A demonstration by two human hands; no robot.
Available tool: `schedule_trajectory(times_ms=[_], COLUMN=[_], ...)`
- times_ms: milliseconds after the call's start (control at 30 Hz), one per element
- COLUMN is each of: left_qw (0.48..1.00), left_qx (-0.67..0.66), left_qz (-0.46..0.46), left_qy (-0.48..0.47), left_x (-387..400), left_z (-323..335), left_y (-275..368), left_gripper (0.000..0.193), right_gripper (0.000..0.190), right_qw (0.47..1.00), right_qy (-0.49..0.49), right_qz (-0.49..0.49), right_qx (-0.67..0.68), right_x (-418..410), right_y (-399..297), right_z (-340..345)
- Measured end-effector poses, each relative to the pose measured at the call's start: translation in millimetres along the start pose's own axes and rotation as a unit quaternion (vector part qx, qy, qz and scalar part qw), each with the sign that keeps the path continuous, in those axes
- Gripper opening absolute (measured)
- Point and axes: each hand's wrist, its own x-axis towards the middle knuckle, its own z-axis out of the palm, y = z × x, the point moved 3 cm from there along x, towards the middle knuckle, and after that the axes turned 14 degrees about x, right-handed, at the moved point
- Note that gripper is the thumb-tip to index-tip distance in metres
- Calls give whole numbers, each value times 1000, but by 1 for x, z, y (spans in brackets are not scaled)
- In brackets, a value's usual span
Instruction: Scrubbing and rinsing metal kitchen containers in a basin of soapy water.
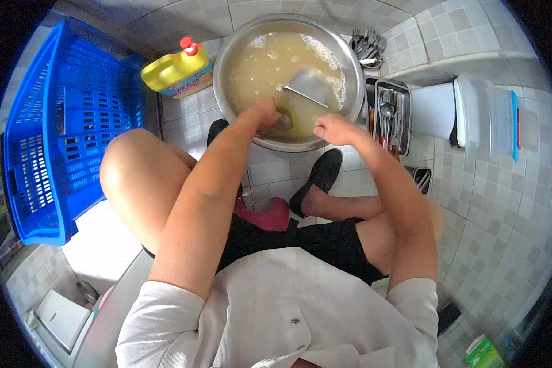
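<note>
A large round metal basin (220, 76) of cloudy, soapy water stands on the tiled floor before me. My left hand (267, 112) reaches over its near side, its fingers around the edge of a round, yellow-rimmed item (286, 120) partly under the water. What kind of item it is, I cannot tell. Over the near right part of the basin is my right hand (333, 129), its fingers curled. Whether they hold something small is hidden. A flat rectangular metal piece, like a tray or pan (310, 86), lies tilted and half sunk in the water beyond both hands.
Left of the basin stand a yellow detergent jug (179, 71) with a red cap and a blue plastic crate (57, 138). Forks (368, 46) lie bunched at the back right. A metal tray (407, 131) with ladles or spoons (387, 112) and a clear plastic container (487, 117) are at right.
</note>
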Motion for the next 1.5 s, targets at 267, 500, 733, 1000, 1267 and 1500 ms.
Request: schedule_trajectory(times_ms=[267,500,733,1000,1267,1500], left_qw=[990,929,934,939,914,854], left_qx=[-115,-329,-229,-234,-341,-490], left_qz=[-69,-125,-242,-150,-99,-119], left_qy=[37,111,129,201,195,124], left_x=[16,41,51,42,47,30], left_z=[27,43,9,-8,-21,-26], left_y=[22,23,22,27,15,7], left_gripper=[43,36,28,29,50,52], right_gripper=[35,24,22,19,27,36], right_qw=[982,960,839,644,613,583], right_qy=[114,215,405,458,442,388], right_qz=[47,114,225,224,176,117], right_qx=[145,140,286,570,631,704], right_x=[70,100,98,86,65,33], right_y=[19,22,64,88,99,90], right_z=[77,92,82,69,29,-7])
